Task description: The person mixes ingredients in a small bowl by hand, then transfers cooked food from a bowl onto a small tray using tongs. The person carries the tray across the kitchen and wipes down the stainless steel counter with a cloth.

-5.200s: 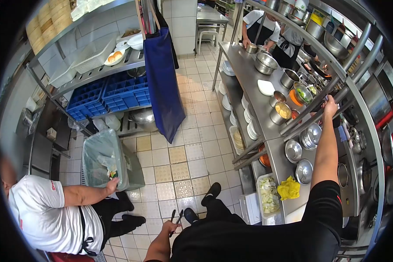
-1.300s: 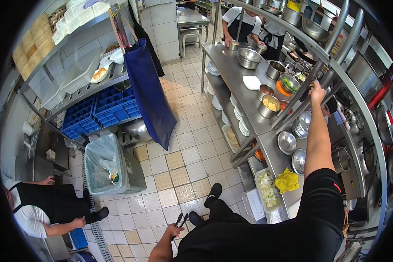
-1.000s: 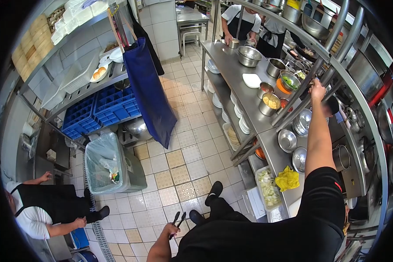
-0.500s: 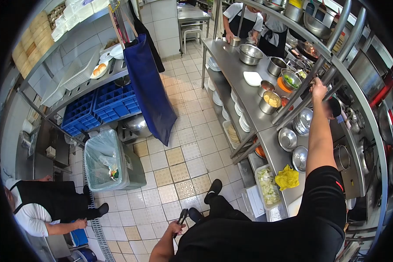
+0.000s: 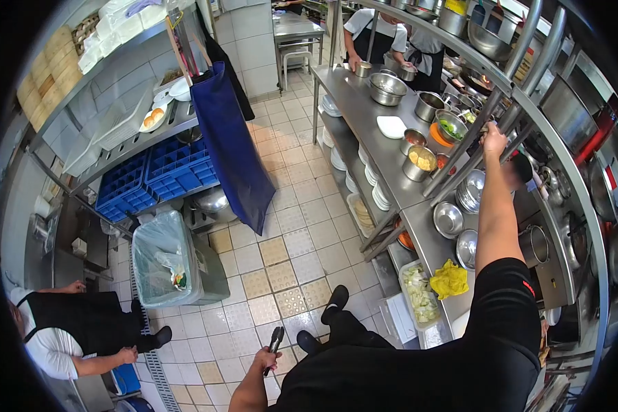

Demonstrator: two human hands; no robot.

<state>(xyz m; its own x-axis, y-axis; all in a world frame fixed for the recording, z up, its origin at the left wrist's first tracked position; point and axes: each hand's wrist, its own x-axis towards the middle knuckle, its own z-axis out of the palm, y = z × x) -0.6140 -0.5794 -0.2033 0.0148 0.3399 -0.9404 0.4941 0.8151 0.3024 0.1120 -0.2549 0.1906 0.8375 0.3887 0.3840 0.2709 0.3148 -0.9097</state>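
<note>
My left hand (image 5: pixel 266 359) hangs low over the floor, closed around a pair of tongs (image 5: pixel 277 339) with dark handles. The tongs point up and away from me. My right arm is stretched forward over the steel counter. There my right hand (image 5: pixel 493 140) is closed at a steel post (image 5: pixel 465 145) of the shelf rack; its fingertips are partly hidden. Near it stand a bowl of green vegetables (image 5: pixel 452 126), a pot with yellow pieces (image 5: pixel 419 163) and stacked metal bowls (image 5: pixel 471 191). Closer to me lie a yellow cloth (image 5: pixel 450 279) and a tub of chopped cabbage (image 5: pixel 419 295).
A lined bin (image 5: pixel 178 257) stands on the tiled floor at left, below blue crates (image 5: pixel 182 161) and a hanging blue apron (image 5: pixel 230 151). One person (image 5: pixel 75 329) is at lower left. Others work behind the counter (image 5: pixel 364 110).
My left hand has shifted slightly left with the tongs raised a little. My right hand stays at the post. Behind the counter, a person's hand with a small pot has moved slightly.
</note>
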